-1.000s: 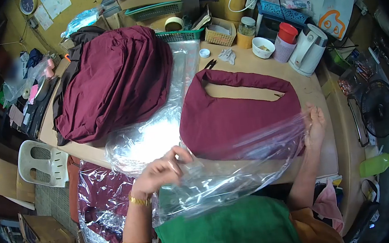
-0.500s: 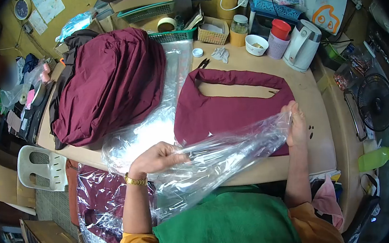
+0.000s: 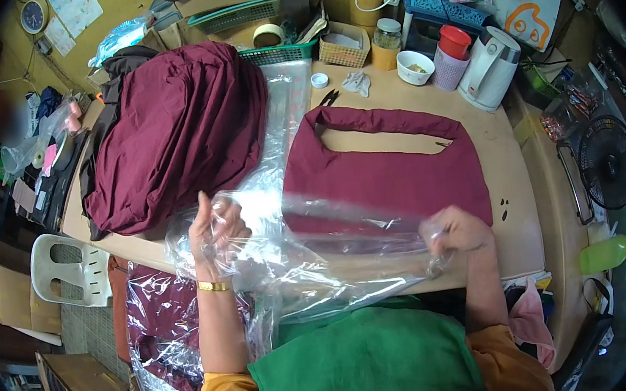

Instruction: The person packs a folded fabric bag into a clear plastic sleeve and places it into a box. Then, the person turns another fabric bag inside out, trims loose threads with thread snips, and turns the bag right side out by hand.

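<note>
A clear plastic bag [image 3: 328, 270] is stretched between my two hands, above the table's front edge. My left hand [image 3: 218, 224] is at the bag's left end, fingers curled, with the film around and over them; a gold watch is on that wrist. At the right end, my right hand [image 3: 460, 229] is closed on the bunched film. Just beyond the bag lies a flat maroon fabric shoulder bag [image 3: 388, 180], its padded handle loop pointing away from me. The film covers part of its near edge.
A big heap of maroon fabric [image 3: 177, 133] fills the table's left. Flat clear plastic [image 3: 288, 99] lies beside it. Black snips [image 3: 329, 97], a white bowl [image 3: 415, 68] and an electric kettle [image 3: 490, 68] stand farther back. Plastic-wrapped maroon goods [image 3: 163, 326] sit below the left edge.
My left hand has risen and moved left, turning thumb up. My right hand has come down and toward me. The plastic bag is now spread wider and lower.
</note>
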Demonstrator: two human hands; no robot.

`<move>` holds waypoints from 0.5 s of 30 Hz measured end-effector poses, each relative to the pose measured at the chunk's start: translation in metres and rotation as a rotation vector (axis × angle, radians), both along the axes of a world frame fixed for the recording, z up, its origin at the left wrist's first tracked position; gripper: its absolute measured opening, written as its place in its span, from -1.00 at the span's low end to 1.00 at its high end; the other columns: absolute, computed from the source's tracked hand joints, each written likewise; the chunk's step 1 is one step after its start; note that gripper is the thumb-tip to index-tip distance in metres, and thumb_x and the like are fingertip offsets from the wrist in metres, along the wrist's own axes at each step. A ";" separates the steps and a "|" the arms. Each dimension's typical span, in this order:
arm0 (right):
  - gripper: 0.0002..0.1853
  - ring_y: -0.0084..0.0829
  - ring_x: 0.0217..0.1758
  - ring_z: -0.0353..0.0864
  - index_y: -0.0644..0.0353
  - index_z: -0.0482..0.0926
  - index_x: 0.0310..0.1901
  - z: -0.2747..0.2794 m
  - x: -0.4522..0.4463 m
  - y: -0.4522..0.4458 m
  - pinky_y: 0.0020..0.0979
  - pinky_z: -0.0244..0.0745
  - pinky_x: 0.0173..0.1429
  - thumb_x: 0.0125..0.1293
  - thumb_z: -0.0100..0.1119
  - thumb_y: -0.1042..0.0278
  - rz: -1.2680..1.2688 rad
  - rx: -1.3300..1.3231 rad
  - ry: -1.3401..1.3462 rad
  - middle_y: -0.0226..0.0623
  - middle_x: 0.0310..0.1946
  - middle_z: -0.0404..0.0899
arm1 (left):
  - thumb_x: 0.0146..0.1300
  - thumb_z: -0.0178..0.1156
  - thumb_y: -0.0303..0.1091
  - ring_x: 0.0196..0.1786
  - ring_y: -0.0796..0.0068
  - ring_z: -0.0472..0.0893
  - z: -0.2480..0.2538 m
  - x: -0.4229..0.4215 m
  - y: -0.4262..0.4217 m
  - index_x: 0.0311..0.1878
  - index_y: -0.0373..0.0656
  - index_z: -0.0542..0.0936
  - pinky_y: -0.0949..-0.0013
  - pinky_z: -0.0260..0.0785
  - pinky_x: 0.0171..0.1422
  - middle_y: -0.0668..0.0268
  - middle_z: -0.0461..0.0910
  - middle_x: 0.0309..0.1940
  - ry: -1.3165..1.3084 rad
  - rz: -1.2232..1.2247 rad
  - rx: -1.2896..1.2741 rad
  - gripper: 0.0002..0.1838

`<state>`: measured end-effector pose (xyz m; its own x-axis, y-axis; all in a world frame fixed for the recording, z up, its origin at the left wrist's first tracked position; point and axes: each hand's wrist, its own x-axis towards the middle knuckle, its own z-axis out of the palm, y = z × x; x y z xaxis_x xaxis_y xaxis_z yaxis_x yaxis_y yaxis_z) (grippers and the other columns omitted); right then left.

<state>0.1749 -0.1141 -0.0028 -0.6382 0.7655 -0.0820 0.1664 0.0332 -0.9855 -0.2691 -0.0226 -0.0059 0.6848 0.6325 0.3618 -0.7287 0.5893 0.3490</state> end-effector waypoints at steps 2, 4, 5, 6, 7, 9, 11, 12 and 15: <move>-0.60 -0.52 -0.55 0.38 0.18 0.48 -0.41 -0.009 -0.017 0.006 -0.39 0.32 -0.41 0.29 0.29 -0.02 -0.612 0.069 0.760 -0.44 -0.63 0.41 | 0.24 0.31 -0.38 -0.26 0.65 0.53 0.000 0.001 -0.019 -0.13 -0.31 0.62 0.52 0.35 -0.19 0.42 0.64 -0.30 0.818 0.261 0.396 -0.78; -0.47 -0.50 -0.60 0.29 0.16 0.43 -0.40 -0.024 0.002 0.010 -0.37 0.31 -0.43 0.31 0.17 -0.24 -0.874 -0.093 1.083 -0.47 -0.66 0.30 | 0.19 0.37 -0.41 -0.37 0.63 0.55 -0.004 0.003 -0.021 -0.12 -0.32 0.63 0.53 0.37 -0.21 0.42 0.65 -0.31 1.133 -0.031 0.551 -0.76; -0.62 -0.53 -0.52 0.40 0.16 0.54 -0.33 -0.030 0.008 0.006 -0.38 0.39 -0.38 0.35 0.14 -0.05 -0.686 -0.221 0.991 -0.40 -0.59 0.42 | 0.25 0.34 -0.33 -0.38 0.60 0.56 -0.016 0.002 -0.021 -0.16 -0.30 0.63 0.52 0.37 -0.23 0.39 0.65 -0.34 1.032 0.187 0.457 -0.77; -0.71 -0.55 -0.47 0.45 0.18 0.58 -0.34 -0.011 0.002 0.006 -0.39 0.42 -0.33 0.31 0.19 0.08 -0.498 -0.270 0.544 -0.39 -0.55 0.49 | 0.31 0.30 -0.26 -0.39 0.57 0.56 -0.025 0.000 -0.020 -0.20 -0.28 0.63 0.52 0.37 -0.26 0.36 0.65 -0.36 0.923 0.397 0.361 -0.76; -0.80 -0.57 -0.42 0.50 0.19 0.63 -0.34 0.009 -0.003 0.007 -0.41 0.45 -0.28 0.27 0.24 0.22 -0.164 -0.085 -0.094 -0.37 -0.51 0.55 | 0.32 0.28 -0.20 -0.40 0.55 0.56 -0.007 0.010 -0.023 -0.28 -0.22 0.59 0.46 0.39 -0.26 0.36 0.62 -0.42 0.770 0.522 -0.012 -0.75; -0.90 -0.57 -0.37 0.58 0.20 0.66 -0.39 0.023 -0.013 0.002 -0.42 0.49 -0.23 0.18 0.32 0.37 0.117 0.002 -0.276 -0.32 -0.46 0.63 | 0.35 0.25 -0.07 -0.43 0.53 0.54 -0.012 0.007 -0.011 -0.35 -0.14 0.54 0.44 0.41 -0.28 0.35 0.59 -0.47 0.094 0.287 -0.317 -0.68; -0.88 -0.53 -0.37 0.59 0.18 0.64 -0.43 -0.005 -0.013 -0.004 -0.40 0.50 -0.23 0.19 0.32 0.36 -0.230 0.031 0.264 -0.27 -0.48 0.62 | 0.34 0.27 -0.10 -0.43 0.58 0.52 -0.035 -0.015 -0.020 -0.33 -0.15 0.56 0.48 0.38 -0.29 0.38 0.60 -0.46 0.512 0.434 0.024 -0.70; -0.85 -0.51 -0.39 0.59 0.17 0.62 -0.42 -0.019 -0.009 -0.002 -0.38 0.51 -0.24 0.24 0.29 0.32 -0.503 0.187 0.623 -0.26 -0.50 0.60 | 0.31 0.30 -0.16 -0.39 0.62 0.51 -0.012 -0.006 -0.023 -0.29 -0.19 0.59 0.50 0.36 -0.30 0.36 0.62 -0.40 0.776 0.286 0.187 -0.73; -0.80 -0.49 -0.45 0.56 0.18 0.61 -0.33 -0.017 -0.006 0.004 -0.41 0.47 -0.32 0.28 0.24 0.22 -0.588 -0.256 0.997 -0.26 -0.51 0.57 | 0.28 0.32 -0.30 -0.29 0.66 0.53 0.016 0.004 -0.027 -0.09 -0.28 0.63 0.50 0.38 -0.20 0.35 0.68 -0.26 1.300 0.051 0.650 -0.74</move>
<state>0.1687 -0.1101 -0.0193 -0.0630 0.9963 0.0585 -0.7549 -0.0092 -0.6558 -0.2646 -0.0500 0.0105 0.7280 0.6352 -0.2580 0.2891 0.0568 0.9556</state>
